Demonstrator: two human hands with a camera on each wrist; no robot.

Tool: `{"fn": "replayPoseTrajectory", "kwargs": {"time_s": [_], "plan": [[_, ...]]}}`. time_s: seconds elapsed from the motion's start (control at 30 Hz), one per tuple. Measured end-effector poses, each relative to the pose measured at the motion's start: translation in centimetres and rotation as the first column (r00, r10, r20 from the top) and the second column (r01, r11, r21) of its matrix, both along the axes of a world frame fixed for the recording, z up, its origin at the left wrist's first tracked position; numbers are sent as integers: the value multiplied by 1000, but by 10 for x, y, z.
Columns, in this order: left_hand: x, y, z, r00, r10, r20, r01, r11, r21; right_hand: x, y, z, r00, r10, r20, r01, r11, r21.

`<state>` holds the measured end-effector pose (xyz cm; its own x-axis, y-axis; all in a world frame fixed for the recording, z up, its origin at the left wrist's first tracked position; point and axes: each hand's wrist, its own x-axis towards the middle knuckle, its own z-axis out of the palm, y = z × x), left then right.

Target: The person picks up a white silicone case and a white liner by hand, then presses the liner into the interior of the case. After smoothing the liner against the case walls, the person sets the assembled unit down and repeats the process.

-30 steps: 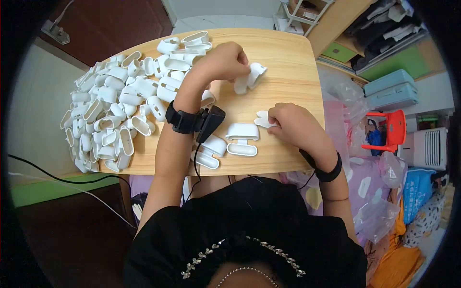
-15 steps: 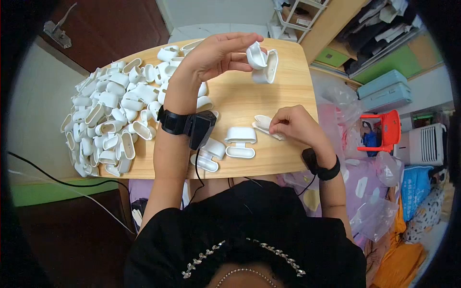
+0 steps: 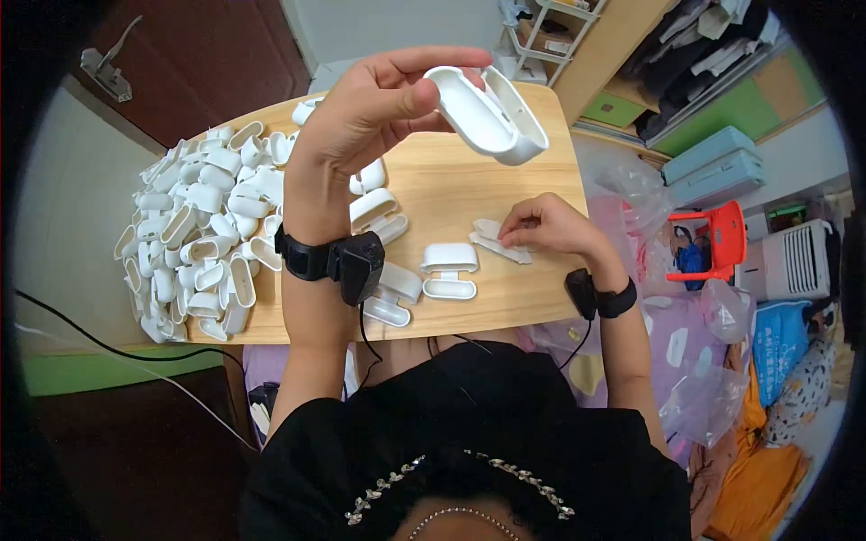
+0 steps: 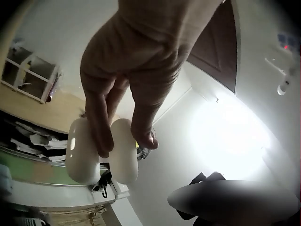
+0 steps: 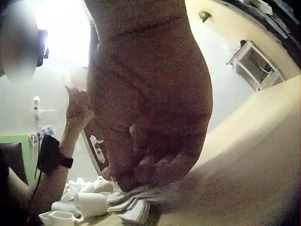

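Raised above the table, my left hand (image 3: 379,99) grips a white earbud case cover (image 3: 471,110), thumb on one half and fingers on the other. Its hollow inside faces the head camera, the two halves folded partway toward each other. In the left wrist view the cover (image 4: 124,153) shows its smooth outer sides, with small holes in one half. Low over the right part of the table, my right hand (image 3: 555,225) pinches a folded white cloth (image 3: 505,248) with curled fingers. Layered folds of the cloth (image 5: 134,207) show below the fingers in the right wrist view.
A large heap of white case covers (image 3: 203,216) fills the table's left side. Near the front edge lies an opened cover (image 3: 450,270), with other covers (image 3: 397,284) beside it, partly behind my left forearm. A red stool (image 3: 722,242) stands right of the table (image 3: 541,298).
My left hand has lifted the cover up off the table toward the head camera and turned its hollow side into view. My right hand stays near the same spot with the cloth.
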<state>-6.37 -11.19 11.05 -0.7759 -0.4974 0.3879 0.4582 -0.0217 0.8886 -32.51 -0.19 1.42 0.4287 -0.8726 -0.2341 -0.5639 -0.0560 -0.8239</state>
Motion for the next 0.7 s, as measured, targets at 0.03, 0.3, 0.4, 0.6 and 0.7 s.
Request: {"fn": "replayPoseTrajectory", "kwargs": {"time_s": [0.03,0.3,0.4,0.6,0.7], "plan": [[0,5,4,999,31,11,-32,998,58,0,0,0,1000,10,-7,-10,1000,-6],[-22,27,2,544,-268,795,548,831,-95,-2,-2,-7,991,-82,106,70,991,115],[-35,25,-5,602,-241,761,405,914,-30,-9,-1,-2,985,-129,115,127,991,30],[-19,22,10,948,85,308,-81,996,-24,12,13,89,823,-549,148,496,567,-658],[-6,41,31,959,233,160,-231,972,-32,47,17,140,783,-520,341,432,62,-900]]}}
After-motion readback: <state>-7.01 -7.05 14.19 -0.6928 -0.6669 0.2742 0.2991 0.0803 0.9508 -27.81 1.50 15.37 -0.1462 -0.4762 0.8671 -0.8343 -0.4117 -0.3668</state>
